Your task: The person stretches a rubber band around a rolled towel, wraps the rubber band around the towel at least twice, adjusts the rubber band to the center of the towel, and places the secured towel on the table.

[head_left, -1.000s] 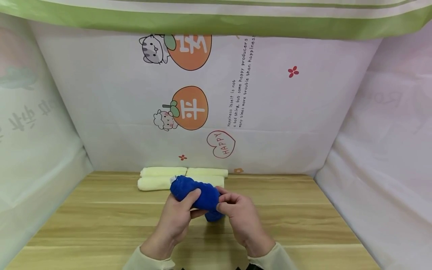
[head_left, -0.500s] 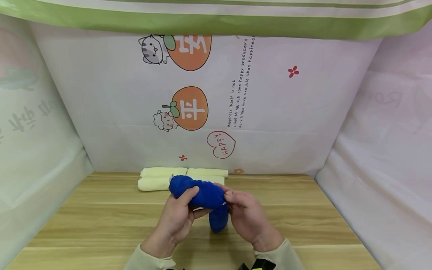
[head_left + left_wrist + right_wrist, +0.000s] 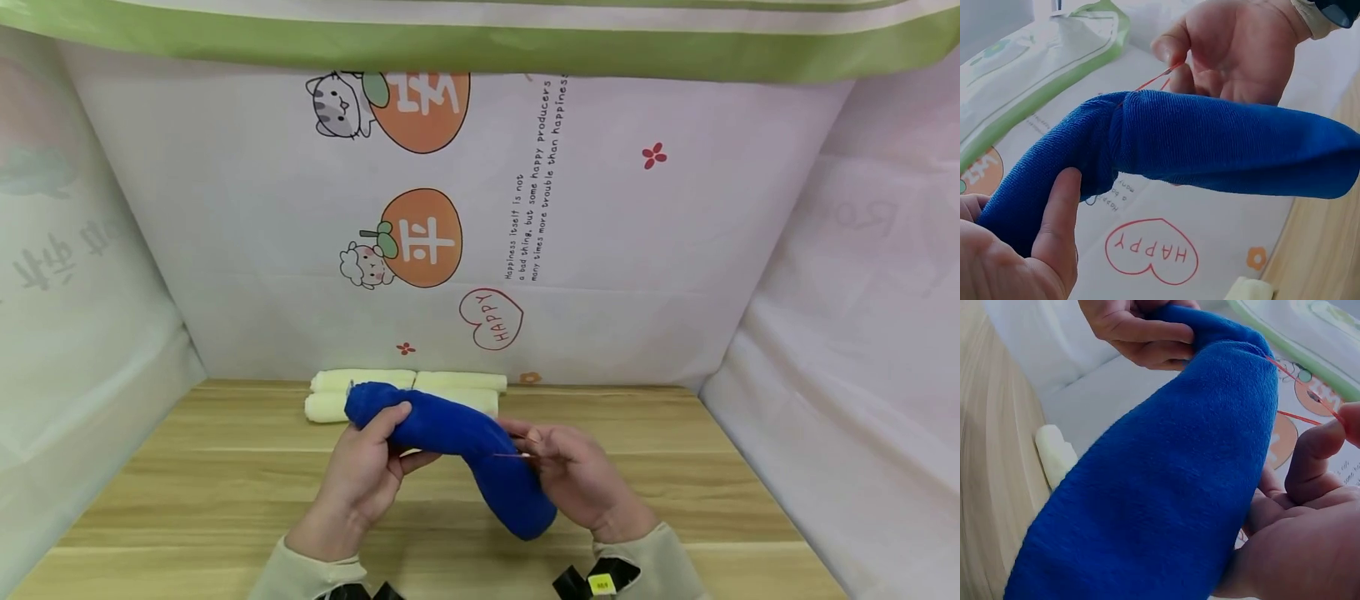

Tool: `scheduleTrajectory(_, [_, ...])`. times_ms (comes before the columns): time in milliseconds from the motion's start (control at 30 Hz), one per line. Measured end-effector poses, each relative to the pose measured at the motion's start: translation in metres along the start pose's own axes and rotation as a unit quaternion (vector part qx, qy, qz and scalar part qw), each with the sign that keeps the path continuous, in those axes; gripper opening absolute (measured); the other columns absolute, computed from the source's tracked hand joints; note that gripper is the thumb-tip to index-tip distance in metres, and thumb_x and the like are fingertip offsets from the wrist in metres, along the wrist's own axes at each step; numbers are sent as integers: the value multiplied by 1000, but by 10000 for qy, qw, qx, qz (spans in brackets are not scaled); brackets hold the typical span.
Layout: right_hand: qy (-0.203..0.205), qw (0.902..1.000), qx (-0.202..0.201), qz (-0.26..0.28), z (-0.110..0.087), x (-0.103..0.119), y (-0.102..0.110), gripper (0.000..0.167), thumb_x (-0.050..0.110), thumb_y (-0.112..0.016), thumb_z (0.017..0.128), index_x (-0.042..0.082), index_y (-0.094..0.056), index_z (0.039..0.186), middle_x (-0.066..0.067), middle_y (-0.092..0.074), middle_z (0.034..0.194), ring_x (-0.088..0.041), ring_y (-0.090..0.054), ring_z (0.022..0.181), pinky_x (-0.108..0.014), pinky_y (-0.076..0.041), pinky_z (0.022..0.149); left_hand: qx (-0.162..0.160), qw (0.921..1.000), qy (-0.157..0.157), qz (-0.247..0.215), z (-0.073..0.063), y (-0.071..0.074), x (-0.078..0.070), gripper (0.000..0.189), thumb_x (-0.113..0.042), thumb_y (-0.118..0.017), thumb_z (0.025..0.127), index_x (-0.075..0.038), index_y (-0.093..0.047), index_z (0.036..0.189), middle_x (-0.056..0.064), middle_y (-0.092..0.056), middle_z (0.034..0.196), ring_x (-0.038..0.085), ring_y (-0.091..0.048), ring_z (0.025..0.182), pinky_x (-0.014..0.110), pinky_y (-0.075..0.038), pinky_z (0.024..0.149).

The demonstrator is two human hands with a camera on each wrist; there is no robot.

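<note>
A rolled blue towel (image 3: 438, 421) is held above the table, bent at its middle, with its right part drooping. My left hand (image 3: 360, 471) grips the left part, the thumb lying along the top. Thin and red, a rubber band (image 3: 1157, 77) runs from the bend, where the cloth is creased, to my right hand (image 3: 588, 479). Thumb and finger of that hand pinch the band and stretch it away from the towel, as the right wrist view shows. A small dark spot marks the band (image 3: 1297, 381).
Several pale yellow rolled towels (image 3: 330, 408) lie stacked at the back of the wooden table (image 3: 660, 500), against a printed white cloth wall (image 3: 600, 317). Cloth walls also stand left and right. A green-edged cloth (image 3: 480, 58) hangs across the top.
The towel has unbent from a tight fold, its right part swinging out and down to the right. My right hand moved right, drawing out the red band; my left moved slightly left.
</note>
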State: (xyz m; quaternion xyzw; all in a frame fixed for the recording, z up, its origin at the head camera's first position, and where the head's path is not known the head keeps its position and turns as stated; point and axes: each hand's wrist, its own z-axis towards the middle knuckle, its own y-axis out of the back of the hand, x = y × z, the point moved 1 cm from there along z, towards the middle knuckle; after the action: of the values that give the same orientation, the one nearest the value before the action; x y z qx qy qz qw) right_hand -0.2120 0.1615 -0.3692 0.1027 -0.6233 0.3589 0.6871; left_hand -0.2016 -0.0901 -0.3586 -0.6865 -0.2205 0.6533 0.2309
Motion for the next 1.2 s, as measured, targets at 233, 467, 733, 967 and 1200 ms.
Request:
scheduleTrajectory(233, [-379, 9580, -1408, -2470, 0, 1, -15, 9, 18, -67, 93, 13, -62, 99, -9, -59, 133, -29, -50, 125, -48, -36, 104, 14, 9992, 308, -249, 2, -5, 6, 49, -14, -59, 101, -2, -34, 141, 21, -50, 130, 29, -67, 100, 43, -55, 83])
scheduleTrajectory(467, [-540, 8593, -1469, -4869, 3, -4, -33, 49, 29, -78, 89, 11, -53, 127, -6, -64, 115, -24, -63, 100, -53, -52, 84, 520, 9979, 362, -164, 1, -12, 8, 54, -19, -65, 99, -5, -34, 140, 20, -48, 128, 28, -64, 103, 44, -52, 92])
scheduleTrajectory(733, [-1050, 9404, -632, -3171, -1, 0, -23, 27, 18, -62, 100, 10, -62, 126, -8, -66, 112, -27, -65, 99, -48, -54, 83, 899, 9859, -284, 1381, -2, -7, 10, 67, -7, -71, 91, -7, -35, 147, 23, -50, 131, 30, -60, 107, 43, -53, 90])
scheduleTrajectory(967, [-475, 8619, -2180, -4554, 1, 2, -39, 17, 23, -70, 94, 15, -72, 109, -3, -65, 117, -24, -60, 104, -53, -47, 91, -49, 9804, -592, 1878, 0, -10, 13, 66, -22, -79, 88, -1, -41, 139, 22, -56, 125, 32, -62, 104, 49, -57, 78])
scheduleTrajectory(1200, [-411, 8985, -2467, -3608, 6, -2, -61, 10, 18, -74, 90, 9, -77, 87, -4, -65, 116, -27, -57, 111, -47, -50, 89, -308, 9799, -563, 1890, -4, -13, 18, 71, -31, -77, 90, -1, -38, 141, 22, -54, 131, 36, -60, 111, 50, -57, 78])
